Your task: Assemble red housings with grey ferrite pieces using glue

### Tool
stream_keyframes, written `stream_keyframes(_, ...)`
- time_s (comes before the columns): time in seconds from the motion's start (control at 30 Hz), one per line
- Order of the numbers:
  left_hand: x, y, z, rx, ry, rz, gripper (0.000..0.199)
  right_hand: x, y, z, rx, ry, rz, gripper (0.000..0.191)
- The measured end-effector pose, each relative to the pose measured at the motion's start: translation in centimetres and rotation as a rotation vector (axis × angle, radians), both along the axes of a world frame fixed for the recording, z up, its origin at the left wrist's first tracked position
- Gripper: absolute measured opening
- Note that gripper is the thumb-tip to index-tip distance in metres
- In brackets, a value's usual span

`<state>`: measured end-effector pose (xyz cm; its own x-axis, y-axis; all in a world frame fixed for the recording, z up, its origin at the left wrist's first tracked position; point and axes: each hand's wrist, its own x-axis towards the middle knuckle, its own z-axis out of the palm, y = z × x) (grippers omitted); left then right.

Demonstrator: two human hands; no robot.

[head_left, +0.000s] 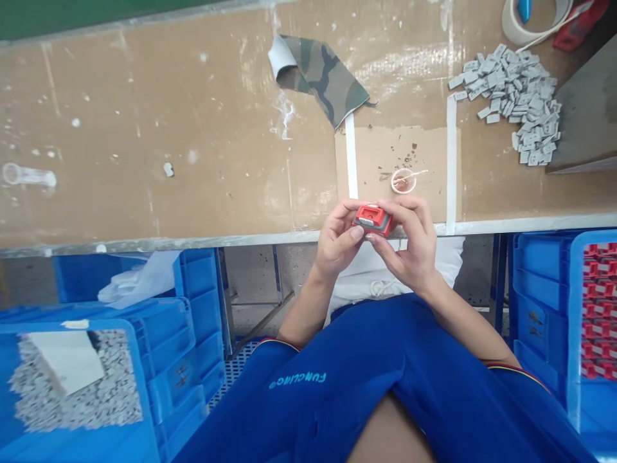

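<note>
Both my hands hold a small red plastic part (371,214) with a grey band around it, just above the front edge of the table. My left hand (338,239) grips its left side, fingers behind and thumb at the front corner. On the right side, my right hand (409,239) closes on it with thumb and fingers. A pale piece shows at the front of the red part. Just beyond the hands stands a small white cup (403,181) with a thin stick across it, on a cardboard sheet (429,151) taped to the table.
A camouflage cloth (332,77) lies behind the cardboard. Small grey pieces (520,96) are heaped at right, near a tape roll (511,22) and a grey box (588,109). Blue crates flank me: grey pieces (116,373) fill the left one, red parts (600,308) the right.
</note>
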<state>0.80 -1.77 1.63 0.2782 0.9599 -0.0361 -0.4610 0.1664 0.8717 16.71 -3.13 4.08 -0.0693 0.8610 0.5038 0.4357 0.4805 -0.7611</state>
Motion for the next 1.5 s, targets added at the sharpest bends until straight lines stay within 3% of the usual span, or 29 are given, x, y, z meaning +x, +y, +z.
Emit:
stream_keyframes(0.07, 0.3, -0.5, 0.6, 0.03, 0.04, 0.02, 0.037, 0.3, -0.2, 0.2, 0.015, -0.013, -0.006, 0.044)
stream_keyframes(0.2, 0.2, -0.7, 2.1, 0.239, 0.174, 0.118, 0.028, 1.2, -0.5, 0.8, 0.003, -0.028, 0.024, 0.046)
stream_keyframes(0.4, -0.2, -0.5, 3.7, 0.364, 0.302, 0.105, 0.011, 2.3, -0.9, 2.4, -0.047, -0.112, 0.101, 0.041)
stream_keyframes(0.7, 0.0, -0.9, 4.1, 0.376, 0.365, 0.155, 0.013, 2.7, -1.1, 3.7, -0.113, -0.127, 0.146, 0.033)
stream_keyframes(0.87, 0.4, -1.2, 4.0, 0.382, 0.361, 0.228, 0.007, 2.3, -1.3, 4.1, -0.039, -0.1, 0.184, 0.034)
stream_keyframes(1.07, -0.2, -1.7, 4.3, 0.437, 0.348, 0.174, 0.008, 2.0, -2.7, 4.8, 0.045, -0.125, 0.117, 0.037)
stream_keyframes(1.2, -0.5, -1.8, 5.5, 0.529, 0.388, 0.148, 0.012, 2.1, -3.4, 4.9, -0.008, 0.0, 0.144, 0.03)
stream_keyframes(1.3, 0.0, -2.0, 6.3, 0.596, 0.359, 0.149, 0.036, 1.4, -3.9, 4.4, -0.074, 0.284, 0.13, 0.03)
stream_keyframes(1.4, 0.8, -2.7, 6.3, 0.649, 0.411, 0.124, 0.048, 0.5, -4.4, 3.5, -0.139, 0.527, 0.098, 0.033)
stream_keyframes(1.5, 1.2, -3.3, 5.9, 0.675, 0.485, 0.121, 0.046, 0.4, -5.0, 3.1, -0.185, 0.56, 0.083, 0.036)
